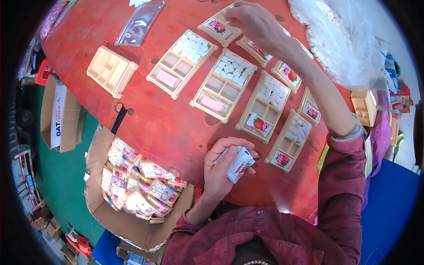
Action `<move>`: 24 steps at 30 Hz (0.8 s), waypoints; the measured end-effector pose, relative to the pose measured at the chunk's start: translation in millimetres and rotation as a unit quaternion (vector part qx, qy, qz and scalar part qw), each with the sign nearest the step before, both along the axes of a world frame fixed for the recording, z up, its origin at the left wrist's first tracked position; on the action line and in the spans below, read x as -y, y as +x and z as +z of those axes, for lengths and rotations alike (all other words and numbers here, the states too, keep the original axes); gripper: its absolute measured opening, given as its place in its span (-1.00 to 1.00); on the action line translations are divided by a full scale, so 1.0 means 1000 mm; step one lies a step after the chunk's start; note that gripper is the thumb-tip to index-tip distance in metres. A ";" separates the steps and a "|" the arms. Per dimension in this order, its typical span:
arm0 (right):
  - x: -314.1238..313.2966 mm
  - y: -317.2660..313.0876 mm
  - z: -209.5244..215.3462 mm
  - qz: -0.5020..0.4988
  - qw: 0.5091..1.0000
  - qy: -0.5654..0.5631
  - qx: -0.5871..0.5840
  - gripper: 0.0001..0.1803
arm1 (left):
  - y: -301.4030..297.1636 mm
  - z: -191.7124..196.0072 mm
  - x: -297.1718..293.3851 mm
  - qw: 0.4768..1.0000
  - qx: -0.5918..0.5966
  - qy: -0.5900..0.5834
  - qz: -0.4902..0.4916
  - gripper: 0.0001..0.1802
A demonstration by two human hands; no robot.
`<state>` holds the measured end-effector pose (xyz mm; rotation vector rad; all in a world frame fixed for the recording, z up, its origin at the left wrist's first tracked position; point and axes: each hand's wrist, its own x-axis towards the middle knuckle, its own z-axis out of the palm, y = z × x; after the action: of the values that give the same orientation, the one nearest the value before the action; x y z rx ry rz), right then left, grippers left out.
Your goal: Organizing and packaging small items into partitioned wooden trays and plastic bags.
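My left hand [218, 170] is wrapped round a small stack of white sachets [242, 165] near the table's front edge. At the far side, my right hand [254, 22] reaches over a cream compartment tray [226, 39], its fingers curled together. What they hold, if anything, is hidden. A strawberry-printed sachet [217, 25] lies in that tray. Strawberry sachets also lie in nearer trays, such as one tray [260, 109] whose far compartment holds white marshmallow-like pieces [274, 94]. Two trays to the left hold similar white pieces and pink packets [168, 78]. My right forearm partly covers other trays.
A stack of cream trays [112, 70] and a clear plastic pouch [140, 24] lie on the red table [150, 128]. A clear bag of white pieces [340, 44] sits far right. A cardboard box [99, 176] of filled packs [141, 185] stands at the left front.
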<state>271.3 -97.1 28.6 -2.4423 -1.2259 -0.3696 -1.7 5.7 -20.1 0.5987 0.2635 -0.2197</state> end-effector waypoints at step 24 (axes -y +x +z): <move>0.043 -0.033 -0.031 -0.116 0.988 0.012 -0.105 -0.87 | -0.001 0.001 0.001 1.000 -0.015 0.023 0.008 -0.73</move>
<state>237.9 -140.3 -2.0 -2.5341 -0.8490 -0.1808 -2.8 5.0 -19.0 0.6393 0.3036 -0.2075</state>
